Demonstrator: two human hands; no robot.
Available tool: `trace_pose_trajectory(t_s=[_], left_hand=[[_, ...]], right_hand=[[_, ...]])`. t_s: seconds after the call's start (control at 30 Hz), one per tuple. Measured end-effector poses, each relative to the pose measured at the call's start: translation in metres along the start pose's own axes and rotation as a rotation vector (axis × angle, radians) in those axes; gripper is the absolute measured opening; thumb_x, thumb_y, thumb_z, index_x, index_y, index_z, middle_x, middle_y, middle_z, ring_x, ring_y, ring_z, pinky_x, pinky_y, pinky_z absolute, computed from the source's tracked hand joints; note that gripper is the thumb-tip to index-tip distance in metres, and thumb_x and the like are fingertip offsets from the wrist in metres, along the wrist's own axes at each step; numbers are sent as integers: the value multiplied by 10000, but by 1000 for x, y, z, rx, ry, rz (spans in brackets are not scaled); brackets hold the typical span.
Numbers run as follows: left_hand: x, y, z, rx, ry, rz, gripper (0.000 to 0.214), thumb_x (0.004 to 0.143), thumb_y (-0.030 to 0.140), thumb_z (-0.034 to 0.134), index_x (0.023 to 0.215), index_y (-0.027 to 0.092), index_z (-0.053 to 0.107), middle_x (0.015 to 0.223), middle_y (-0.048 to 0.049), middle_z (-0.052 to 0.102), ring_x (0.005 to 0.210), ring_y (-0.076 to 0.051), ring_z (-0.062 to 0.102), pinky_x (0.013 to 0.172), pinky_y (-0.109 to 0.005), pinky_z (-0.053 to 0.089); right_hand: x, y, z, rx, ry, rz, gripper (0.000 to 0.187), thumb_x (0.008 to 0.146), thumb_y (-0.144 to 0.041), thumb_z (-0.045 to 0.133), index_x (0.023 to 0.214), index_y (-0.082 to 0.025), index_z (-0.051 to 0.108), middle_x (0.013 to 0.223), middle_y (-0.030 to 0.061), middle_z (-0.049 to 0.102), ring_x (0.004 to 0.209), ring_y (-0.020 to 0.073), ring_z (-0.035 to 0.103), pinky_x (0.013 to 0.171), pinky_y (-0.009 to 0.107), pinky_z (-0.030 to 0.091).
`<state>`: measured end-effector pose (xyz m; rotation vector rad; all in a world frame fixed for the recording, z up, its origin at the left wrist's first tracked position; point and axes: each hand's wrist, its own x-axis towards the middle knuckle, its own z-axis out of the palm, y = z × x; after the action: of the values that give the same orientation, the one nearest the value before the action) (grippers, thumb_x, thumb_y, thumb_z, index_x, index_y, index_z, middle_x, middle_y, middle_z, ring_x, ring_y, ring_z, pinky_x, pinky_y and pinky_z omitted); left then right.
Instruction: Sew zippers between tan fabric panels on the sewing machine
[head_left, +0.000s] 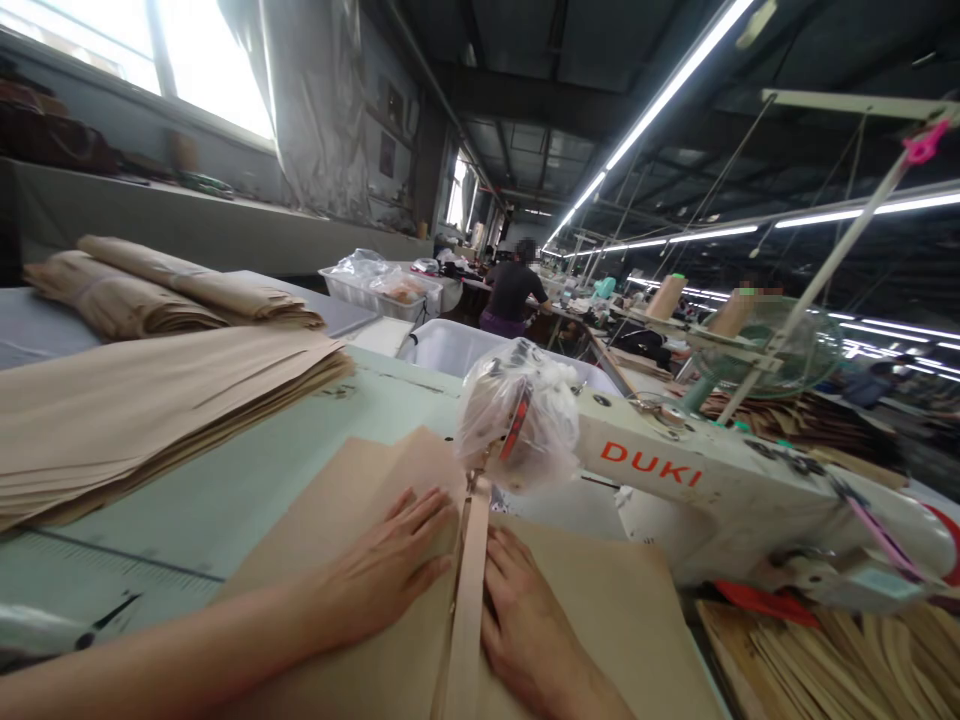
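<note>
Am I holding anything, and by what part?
Your left hand lies on the brown sheet, gripping nothing; whether your right hand pinches the strip is unclear.

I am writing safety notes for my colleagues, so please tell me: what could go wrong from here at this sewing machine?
The left hand lies close to the needle area, so a finger might get hurt if the sewing machine runs. The loose plastic bag around its head hangs near there and could catch. The pale strip might drift sideways if the right hand beside it pushes unevenly.
</note>
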<state>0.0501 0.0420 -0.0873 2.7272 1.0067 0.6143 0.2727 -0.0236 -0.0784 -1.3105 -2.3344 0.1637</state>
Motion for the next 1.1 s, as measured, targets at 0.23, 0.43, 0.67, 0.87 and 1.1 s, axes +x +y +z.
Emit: trace_pose_trajectory(t_s=[0.23,0.43,0.67,0.87,1.1], left_hand=[[-8,9,6,-9,18,27,517,1061,350,489,1550,249,357,1585,-104,403,1488,-285,326,1242,-550,232],[-18,13,8,19,64,55,498,1045,336,524,1528,284,413,1563,-95,434,1477,-309,345,1225,-568,269],[-18,14,8,46,46,41,493,1041,318,516,1523,282,415,1572,-128,407,1481,-323,333,1203,-598,298],[-13,22,-4,21,28,48,561,984,303,590,1516,272,418,1526,-118,463,1440,-335,395,1200,-608,303],[-8,21,-11,56,-88,55,595,1006,372,543,1554,216,372,1590,-130,385,1457,-380,358,1156,-656,349]], right_hand=[[3,-2,-4,-33,-38,-45,586,903,-87,499,1484,-158,481,1503,112,481,1422,253,398,1219,507,333],[4,-3,-6,-65,-80,-28,575,914,-91,487,1486,-145,476,1490,129,489,1413,263,406,1219,518,329],[1,-4,-3,-15,-26,-25,578,904,-95,481,1480,-148,486,1459,101,526,1403,240,417,1237,470,308],[6,10,-9,121,120,115,430,928,-91,416,1287,-188,633,1354,103,603,1279,229,558,1134,452,462],[16,23,0,-133,72,-19,540,912,-48,371,1425,-134,516,1443,107,542,1348,261,501,1145,563,430]])
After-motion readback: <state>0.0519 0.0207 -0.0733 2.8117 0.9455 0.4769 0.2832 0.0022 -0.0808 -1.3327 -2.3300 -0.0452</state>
